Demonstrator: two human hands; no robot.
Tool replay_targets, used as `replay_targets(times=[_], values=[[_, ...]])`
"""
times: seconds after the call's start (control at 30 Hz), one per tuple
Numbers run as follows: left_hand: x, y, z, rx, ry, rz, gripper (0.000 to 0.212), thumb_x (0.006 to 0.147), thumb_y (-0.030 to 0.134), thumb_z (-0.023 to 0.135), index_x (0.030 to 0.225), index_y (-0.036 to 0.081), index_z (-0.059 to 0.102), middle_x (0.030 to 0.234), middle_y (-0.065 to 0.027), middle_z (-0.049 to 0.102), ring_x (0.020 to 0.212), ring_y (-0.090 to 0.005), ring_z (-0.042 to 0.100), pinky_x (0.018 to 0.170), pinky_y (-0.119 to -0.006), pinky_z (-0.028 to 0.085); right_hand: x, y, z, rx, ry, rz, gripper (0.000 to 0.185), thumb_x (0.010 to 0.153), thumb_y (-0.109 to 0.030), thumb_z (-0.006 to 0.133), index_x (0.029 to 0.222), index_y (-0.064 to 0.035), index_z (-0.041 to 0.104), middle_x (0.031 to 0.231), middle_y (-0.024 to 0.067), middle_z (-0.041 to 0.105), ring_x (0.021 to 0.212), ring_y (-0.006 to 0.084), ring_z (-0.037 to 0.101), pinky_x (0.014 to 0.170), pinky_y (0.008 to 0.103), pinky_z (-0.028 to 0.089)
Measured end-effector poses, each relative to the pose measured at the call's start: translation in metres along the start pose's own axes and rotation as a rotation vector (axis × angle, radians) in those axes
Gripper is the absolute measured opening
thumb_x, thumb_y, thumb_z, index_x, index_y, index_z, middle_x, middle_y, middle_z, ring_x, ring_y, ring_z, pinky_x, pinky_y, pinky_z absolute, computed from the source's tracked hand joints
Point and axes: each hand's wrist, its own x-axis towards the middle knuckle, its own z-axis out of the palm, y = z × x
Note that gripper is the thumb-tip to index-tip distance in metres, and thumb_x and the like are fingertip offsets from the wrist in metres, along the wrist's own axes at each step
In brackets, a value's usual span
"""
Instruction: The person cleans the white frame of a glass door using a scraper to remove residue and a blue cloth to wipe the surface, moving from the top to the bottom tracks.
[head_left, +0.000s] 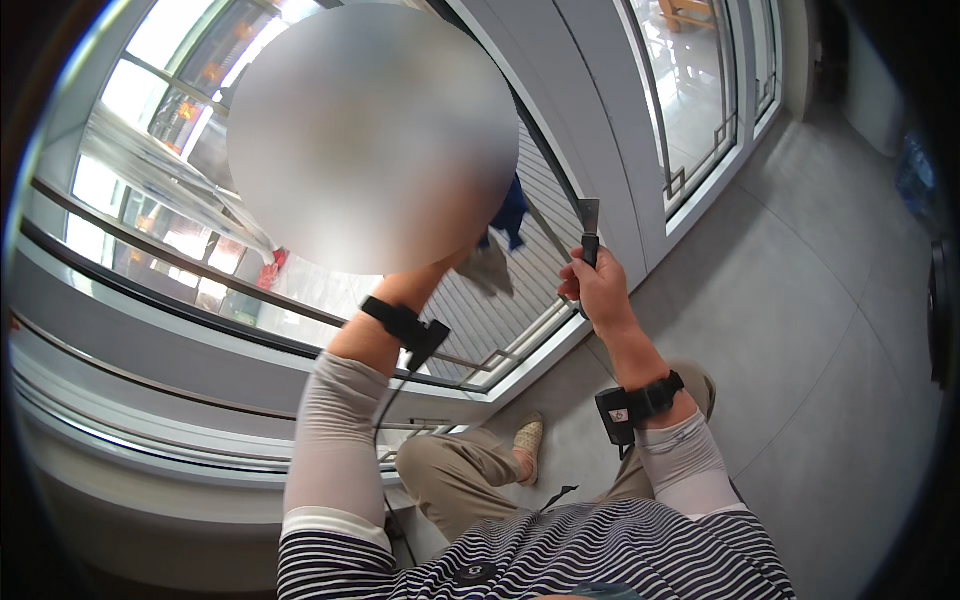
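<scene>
My right hand grips a putty knife or scraper by its dark handle. Its flat metal blade points up and away from me, close to the grey frame of a glass door or window. My left forearm stretches up and forward across the glass pane. A round blurred patch covers my left hand, so what it holds or touches cannot be seen. Dark straps with small devices sit around both wrists.
Beyond the glass are a ribbed surface, blue cloth and a grey cloth. A long metal handrail or bar crosses the left side. Grey floor tiles lie at right, with a clear blue plastic item near the rim.
</scene>
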Motion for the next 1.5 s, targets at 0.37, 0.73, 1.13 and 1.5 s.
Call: replay_targets(times=[0.37,0.73,1.13,1.5], values=[[-0.113,0.048,0.09,-1.799,0.516,-0.432,0.039,0.09,0.033,0.053,0.112,0.001,0.059,0.096,-0.0061,0.066,0.082,-0.0126,0.057,0.074,-0.029,0.047,-0.002,-0.002,0.005,-0.039,-0.158,-0.062,0.018,0.087,-0.018,0.064,0.093,-0.0045,0.054,0.075,0.0036,0.06,0.054,0.0065,0.055,0.049,0.0208,0.045],[-0.173,0.09,0.093,-2.387,0.276,-1.111,0.057,0.097,0.049,0.041,0.112,-0.004,0.057,0.101,-0.0124,0.065,0.087,-0.0203,0.064,0.08,-0.03,0.052,-0.03,0.018,0.028,-0.449,-0.738,0.181,0.026,0.082,-0.016,0.066,0.102,-0.0011,0.058,0.074,0.0004,0.059,0.056,0.0038,0.048,0.048,0.0197,0.038],[-0.186,0.114,0.085,-0.736,-0.037,-0.414,0.037,0.082,0.007,0.062,0.117,0.003,0.053,0.099,-0.0073,0.063,0.087,-0.0156,0.06,0.076,-0.028,0.05,-0.029,0.003,0.021,-0.182,-0.718,0.185,0.01,0.082,-0.013,0.063,0.088,-0.0054,0.059,0.067,-0.0019,0.054,0.051,0.0065,0.046,0.046,0.021,0.036],[-0.247,0.139,0.121,-1.833,0.153,-1.417,0.044,0.09,0.03,0.062,0.126,0.008,0.052,0.12,-0.0058,0.057,0.116,-0.0187,0.049,0.098,-0.035,0.04,-0.034,0.003,0.024,-0.62,-0.872,0.166,0.012,0.081,-0.015,0.061,0.084,-0.004,0.063,0.06,-0.0012,0.054,0.052,0.0054,0.048,0.046,0.0226,0.039]])
